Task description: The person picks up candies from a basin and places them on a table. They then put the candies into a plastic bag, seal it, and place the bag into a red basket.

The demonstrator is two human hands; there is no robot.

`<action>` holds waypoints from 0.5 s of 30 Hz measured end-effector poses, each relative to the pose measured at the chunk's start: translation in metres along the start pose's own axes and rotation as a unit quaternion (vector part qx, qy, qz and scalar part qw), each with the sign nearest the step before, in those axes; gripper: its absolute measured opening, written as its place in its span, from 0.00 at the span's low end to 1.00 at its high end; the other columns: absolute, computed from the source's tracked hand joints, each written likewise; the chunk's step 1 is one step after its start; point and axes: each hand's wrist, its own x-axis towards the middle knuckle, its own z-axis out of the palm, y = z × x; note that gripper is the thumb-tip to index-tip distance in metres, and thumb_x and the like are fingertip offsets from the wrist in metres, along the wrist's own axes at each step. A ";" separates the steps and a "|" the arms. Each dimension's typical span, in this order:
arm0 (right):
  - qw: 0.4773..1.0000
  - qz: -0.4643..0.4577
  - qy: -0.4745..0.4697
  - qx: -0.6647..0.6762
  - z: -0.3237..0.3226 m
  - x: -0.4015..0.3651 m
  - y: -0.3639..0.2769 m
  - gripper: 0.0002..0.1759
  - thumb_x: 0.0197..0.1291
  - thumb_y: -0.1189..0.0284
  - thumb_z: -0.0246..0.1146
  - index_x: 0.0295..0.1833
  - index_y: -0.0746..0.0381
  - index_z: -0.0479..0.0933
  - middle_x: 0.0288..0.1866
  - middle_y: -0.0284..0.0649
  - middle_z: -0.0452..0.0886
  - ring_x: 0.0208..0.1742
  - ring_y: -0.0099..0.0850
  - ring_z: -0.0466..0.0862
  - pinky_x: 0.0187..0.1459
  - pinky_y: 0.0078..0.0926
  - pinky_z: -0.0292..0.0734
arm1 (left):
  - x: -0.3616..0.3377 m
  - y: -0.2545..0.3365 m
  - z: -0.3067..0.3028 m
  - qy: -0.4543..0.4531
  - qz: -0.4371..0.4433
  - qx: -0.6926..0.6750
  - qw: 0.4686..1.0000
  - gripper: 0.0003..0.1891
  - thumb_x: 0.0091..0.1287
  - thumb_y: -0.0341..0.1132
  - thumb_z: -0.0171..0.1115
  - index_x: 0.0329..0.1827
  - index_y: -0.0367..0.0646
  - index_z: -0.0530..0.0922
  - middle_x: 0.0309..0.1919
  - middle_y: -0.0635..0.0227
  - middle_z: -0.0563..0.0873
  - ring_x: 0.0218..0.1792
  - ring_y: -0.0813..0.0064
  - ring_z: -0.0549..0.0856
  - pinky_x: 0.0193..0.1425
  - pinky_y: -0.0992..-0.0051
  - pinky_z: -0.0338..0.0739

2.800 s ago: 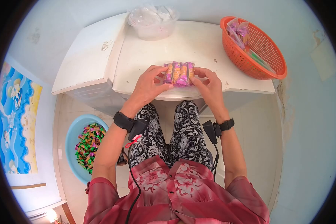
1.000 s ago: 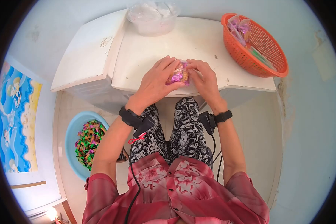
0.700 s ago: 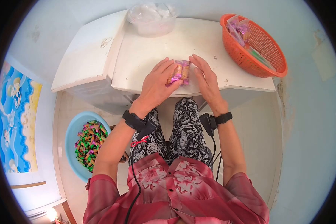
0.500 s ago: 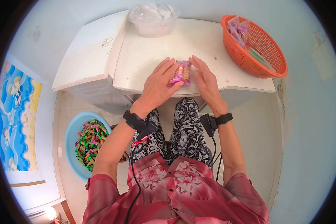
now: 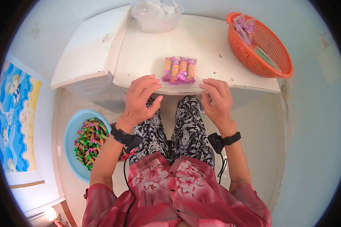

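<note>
On the white table lies a clear bag of wrapped snack rolls (image 5: 179,70), several side by side with purple wrapper ends. My left hand (image 5: 142,99) is apart from the bag, off its lower left, with fingers spread and holding nothing. To the lower right of the bag is my right hand (image 5: 218,99), its fingers loosely curved and apart, also empty. Neither hand touches the bag.
An orange basket (image 5: 236,43) with some bagged snacks stands at the table's right end. A clear plastic tub (image 5: 157,24) sits at the back of the white table (image 5: 147,53). Left of my legs, a blue basin (image 5: 72,130) holds many green and purple wrapped snacks.
Both hands have let go of the snack bag and drawn back toward me, the left one also leftward and the right one slightly rightward. The bag now lies flat and uncovered.
</note>
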 end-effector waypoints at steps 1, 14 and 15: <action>1.000 -0.011 0.004 -0.003 0.004 0.002 0.001 0.21 0.53 0.88 0.70 0.52 0.59 0.87 0.55 0.37 0.88 0.52 0.41 0.85 0.48 0.38 0.83 | -0.001 0.002 0.005 0.004 0.016 0.024 1.000 0.22 0.60 0.29 0.82 0.58 0.43 0.87 0.61 0.63 0.87 0.67 0.54 0.86 0.70 0.58 0.81; 0.999 -0.030 0.018 0.040 0.006 0.045 0.011 0.12 0.57 0.82 0.77 0.46 0.59 0.88 0.49 0.36 0.88 0.49 0.40 0.86 0.48 0.37 0.83 | 0.037 0.003 0.025 0.014 0.056 0.093 0.994 0.11 0.63 0.30 0.78 0.47 0.44 0.88 0.44 0.69 0.87 0.51 0.62 0.86 0.53 0.61 0.76; 0.998 -0.027 0.023 0.052 0.006 0.052 0.012 0.12 0.58 0.82 0.77 0.46 0.60 0.88 0.49 0.37 0.88 0.49 0.39 0.86 0.48 0.36 0.83 | 0.042 0.001 0.021 0.014 0.054 0.096 0.994 0.10 0.63 0.29 0.78 0.46 0.44 0.88 0.43 0.68 0.87 0.51 0.62 0.86 0.52 0.61 0.75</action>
